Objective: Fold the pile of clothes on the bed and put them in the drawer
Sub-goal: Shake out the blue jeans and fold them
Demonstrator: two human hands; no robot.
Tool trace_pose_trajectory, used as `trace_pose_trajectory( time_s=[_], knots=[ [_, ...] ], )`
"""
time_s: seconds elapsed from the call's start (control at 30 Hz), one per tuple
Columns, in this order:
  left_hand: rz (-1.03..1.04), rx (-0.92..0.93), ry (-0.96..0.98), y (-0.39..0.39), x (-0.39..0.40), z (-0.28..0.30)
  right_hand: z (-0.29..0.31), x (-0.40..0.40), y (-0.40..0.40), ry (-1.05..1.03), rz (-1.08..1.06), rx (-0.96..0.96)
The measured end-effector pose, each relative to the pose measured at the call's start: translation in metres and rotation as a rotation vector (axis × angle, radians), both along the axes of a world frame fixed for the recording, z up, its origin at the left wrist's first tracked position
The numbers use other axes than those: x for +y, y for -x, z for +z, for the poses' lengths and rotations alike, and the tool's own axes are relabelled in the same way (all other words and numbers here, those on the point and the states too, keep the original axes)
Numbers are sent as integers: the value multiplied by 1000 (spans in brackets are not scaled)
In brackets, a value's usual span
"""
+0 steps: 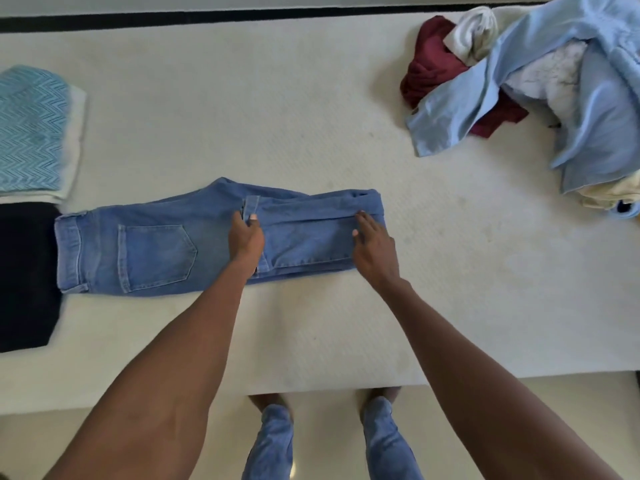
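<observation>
Fingers [367,221] of my right hand [373,249] lie straight and flat on the folded jeans [145,251] mid-bed [311,133]; my left hand [246,239] pinches the turned-back hem, both arms stretched forward. Unfolded pile [554,84] sits far right.

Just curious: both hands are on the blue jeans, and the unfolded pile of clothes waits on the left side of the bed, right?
Not quite. In the head view the unfolded pile of clothes lies on the right side of the bed. Both hands, left hand and right hand, are indeed on the blue jeans.
</observation>
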State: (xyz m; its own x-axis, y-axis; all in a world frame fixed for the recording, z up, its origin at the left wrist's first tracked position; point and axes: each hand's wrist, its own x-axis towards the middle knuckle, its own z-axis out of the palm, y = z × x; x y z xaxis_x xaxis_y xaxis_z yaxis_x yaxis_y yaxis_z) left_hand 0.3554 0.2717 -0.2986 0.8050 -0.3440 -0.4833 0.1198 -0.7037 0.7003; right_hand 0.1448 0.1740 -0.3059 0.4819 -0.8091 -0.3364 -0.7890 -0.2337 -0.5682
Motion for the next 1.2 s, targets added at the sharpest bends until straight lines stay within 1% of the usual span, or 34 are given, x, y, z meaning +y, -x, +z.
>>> trace_pose_trajectory(
  time_s=[0.07,0.1,0.13,0.2,0.23,0.27,0.3,0.33,0.4,0.47,0.53,0.6,0.67,0.7,0.77,0.83,0.9,0.97,1.0,1.03,1.1,1.13,1.17,1.2],
  knots=[
    [-16,20,36,-9,5,-3,-8,9,-12,130,78,69],
    [-31,27,69,-12,8,-5,-7,12,-18,173,108,61],
    [-49,24,90,-15,12,-7,-5,11,-24,164,77,19],
    [-94,-16,98,-20,21,-14,0,3,-28,112,-104,-66],
    [-109,-44,96,-22,24,-17,1,-7,-27,155,-160,-56],
    [-120,-66,94,-24,26,-19,3,-19,-24,227,-158,-10],
    [-134,-84,88,-26,26,-19,4,-33,-20,256,-124,34],
    [-150,-97,77,-29,24,-20,3,-48,-17,222,-75,60],
    [-178,-106,55,-34,22,-24,2,-78,-13,90,57,104],
    [-175,-98,37,-37,21,-27,3,-103,-12,40,166,156],
    [-159,-85,24,-37,21,-29,7,-119,-15,-32,181,82],
    [-139,-66,9,-37,21,-30,15,-125,-20,-176,171,6],
    [-138,-69,-7,-36,20,-29,21,-123,-21,-355,82,-67],
    [-149,-78,-11,-35,21,-30,21,-123,-20,-409,25,-100],
    [-176,-105,-10,-35,22,-32,17,-125,-17,-452,-49,-121],
    [-199,-135,-11,-41,23,-33,13,-128,-21,-465,-80,-100],
    [-229,-169,-47,-49,23,-33,5,-125,-31,-416,-109,-54],
    [-287,-235,-154,-51,19,-33,-5,-115,-41,-241,-216,26],
    [-317,-287,-228,-50,17,-33,-10,-107,-43,-157,-327,19],
    [-331,-353,-306,-49,14,-33,-14,-98,-42,-111,-471,-30],
    [-346,-545,-417,-41,6,-32,-10,-74,-37,-146,-759,-173],
    [-377,-649,-393,-35,0,-30,-9,-60,-32,-196,-841,-192],
    [-447,-732,-302,-27,-9,-26,-8,-43,-26,-235,-882,-162],
    [-548,-773,-163,-17,-23,-20,-7,-26,-19,-260,-927,-149]
  ],
)
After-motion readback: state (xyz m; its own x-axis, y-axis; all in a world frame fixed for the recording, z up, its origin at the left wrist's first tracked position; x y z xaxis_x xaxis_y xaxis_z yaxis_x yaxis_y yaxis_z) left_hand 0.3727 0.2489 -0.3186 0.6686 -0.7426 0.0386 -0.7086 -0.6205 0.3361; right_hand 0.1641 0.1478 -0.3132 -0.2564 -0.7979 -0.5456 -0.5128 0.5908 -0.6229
